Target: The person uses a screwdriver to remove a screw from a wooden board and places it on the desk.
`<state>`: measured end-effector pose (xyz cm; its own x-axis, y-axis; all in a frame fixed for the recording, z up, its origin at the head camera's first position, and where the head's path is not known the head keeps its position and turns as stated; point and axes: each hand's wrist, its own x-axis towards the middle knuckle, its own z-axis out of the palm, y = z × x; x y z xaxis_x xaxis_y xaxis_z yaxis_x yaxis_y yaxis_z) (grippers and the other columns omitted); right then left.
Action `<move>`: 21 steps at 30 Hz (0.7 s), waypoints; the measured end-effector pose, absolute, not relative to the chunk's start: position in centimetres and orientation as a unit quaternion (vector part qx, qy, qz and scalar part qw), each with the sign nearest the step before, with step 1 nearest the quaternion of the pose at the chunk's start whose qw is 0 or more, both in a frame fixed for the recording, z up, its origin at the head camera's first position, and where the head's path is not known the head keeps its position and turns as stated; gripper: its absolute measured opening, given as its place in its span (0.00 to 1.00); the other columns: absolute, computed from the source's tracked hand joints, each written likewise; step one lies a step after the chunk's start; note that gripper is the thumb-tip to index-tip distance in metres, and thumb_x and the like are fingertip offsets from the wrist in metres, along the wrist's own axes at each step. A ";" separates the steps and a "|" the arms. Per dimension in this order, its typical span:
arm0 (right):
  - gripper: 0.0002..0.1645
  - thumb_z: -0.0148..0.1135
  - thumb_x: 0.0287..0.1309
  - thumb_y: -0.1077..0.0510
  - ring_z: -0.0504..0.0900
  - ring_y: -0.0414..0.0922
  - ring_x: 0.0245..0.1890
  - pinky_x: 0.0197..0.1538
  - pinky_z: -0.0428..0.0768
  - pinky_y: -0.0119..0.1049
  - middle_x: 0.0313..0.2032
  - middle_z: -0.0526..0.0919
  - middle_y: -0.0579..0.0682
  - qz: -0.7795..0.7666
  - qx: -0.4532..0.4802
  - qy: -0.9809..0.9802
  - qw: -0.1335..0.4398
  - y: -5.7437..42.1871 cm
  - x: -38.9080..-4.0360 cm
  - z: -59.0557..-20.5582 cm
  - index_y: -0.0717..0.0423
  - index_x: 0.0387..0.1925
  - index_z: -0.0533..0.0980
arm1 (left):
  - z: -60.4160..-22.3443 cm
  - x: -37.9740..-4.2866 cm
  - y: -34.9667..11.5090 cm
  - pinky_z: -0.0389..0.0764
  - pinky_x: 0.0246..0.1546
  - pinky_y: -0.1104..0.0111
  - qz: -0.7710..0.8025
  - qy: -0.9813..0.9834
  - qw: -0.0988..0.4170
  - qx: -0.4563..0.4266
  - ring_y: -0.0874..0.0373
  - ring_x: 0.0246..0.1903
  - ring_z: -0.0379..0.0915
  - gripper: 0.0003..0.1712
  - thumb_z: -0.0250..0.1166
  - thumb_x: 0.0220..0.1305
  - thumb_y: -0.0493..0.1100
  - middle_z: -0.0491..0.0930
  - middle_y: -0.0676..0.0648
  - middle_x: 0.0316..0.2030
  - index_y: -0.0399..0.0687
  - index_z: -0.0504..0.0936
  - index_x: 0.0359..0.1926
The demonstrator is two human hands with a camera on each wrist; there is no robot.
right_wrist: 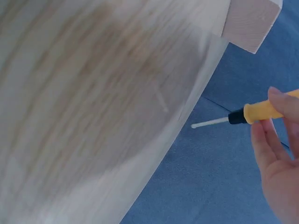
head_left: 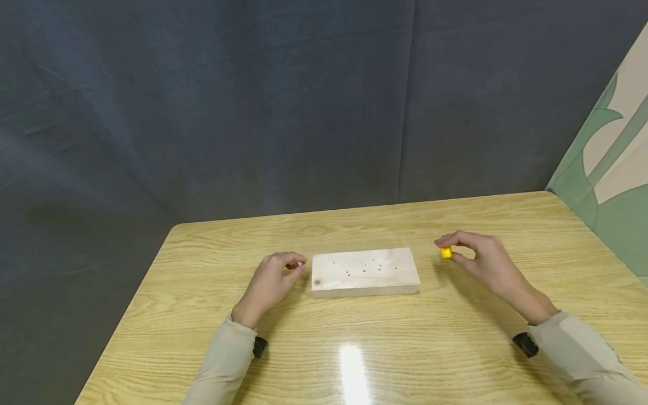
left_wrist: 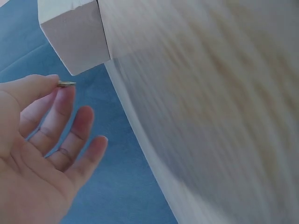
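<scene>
In the head view a pale wooden block (head_left: 324, 267) with several small holes in its top lies on the table between the hands. To its left, my left hand (head_left: 272, 281) hovers just off the end of the block. Thumb and fingertips there pinch a small pointed metal screw (left_wrist: 67, 84), mostly hidden by the fingers. Right of the block, my right hand (head_left: 488, 261) holds a screwdriver (right_wrist: 261, 112) by its yellow handle, clear of the tabletop. Its black collar and thin shaft show in the right wrist view, with the tip apart from the block.
The wood-grain table (head_left: 202, 337) reaches back to a dark blue cloth (head_left: 283, 112). A green and cream patterned panel (head_left: 617, 169) borders the right side. Light glares off the table's front middle.
</scene>
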<state>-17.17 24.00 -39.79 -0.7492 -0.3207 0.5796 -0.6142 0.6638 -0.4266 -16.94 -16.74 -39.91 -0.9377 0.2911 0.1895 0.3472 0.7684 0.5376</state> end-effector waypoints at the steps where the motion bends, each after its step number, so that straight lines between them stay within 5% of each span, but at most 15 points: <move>1: 0.27 0.77 0.31 0.79 0.78 0.20 0.44 0.49 0.68 0.06 0.38 0.90 0.50 0.305 0.271 -0.883 0.231 24.1 -17.2 -39.9 0.52 0.34 0.84 | -40.0 -17.0 -16.8 0.84 0.41 0.62 -0.293 -0.940 0.044 -0.167 0.57 0.40 0.80 0.09 0.66 0.67 0.39 0.87 0.48 0.41 0.46 0.87 0.47; 11: 0.27 0.77 0.30 0.79 0.76 0.20 0.48 0.51 0.73 0.10 0.39 0.89 0.47 0.305 0.319 -0.878 0.186 24.9 -17.3 -40.9 0.52 0.34 0.83 | -40.2 -17.2 -17.1 0.82 0.33 0.70 -0.278 -0.948 0.021 -0.156 0.63 0.31 0.79 0.08 0.66 0.65 0.37 0.87 0.50 0.33 0.45 0.88 0.44; 16: 0.27 0.80 0.29 0.75 0.85 0.38 0.42 0.51 0.71 0.09 0.38 0.89 0.44 0.270 0.329 -0.889 0.171 25.1 -17.1 -41.1 0.49 0.34 0.85 | -40.3 -17.3 -17.3 0.78 0.29 0.72 -0.270 -0.950 0.012 -0.154 0.65 0.27 0.76 0.08 0.68 0.64 0.37 0.86 0.52 0.30 0.45 0.88 0.44; 21: 0.25 0.82 0.29 0.71 0.86 0.47 0.40 0.45 0.82 0.23 0.38 0.89 0.42 0.238 0.337 -0.897 0.155 25.3 -17.0 -41.2 0.46 0.33 0.86 | -40.3 -17.3 -17.4 0.79 0.29 0.70 -0.273 -0.953 -0.002 -0.131 0.64 0.28 0.76 0.08 0.68 0.64 0.38 0.86 0.51 0.30 0.45 0.88 0.44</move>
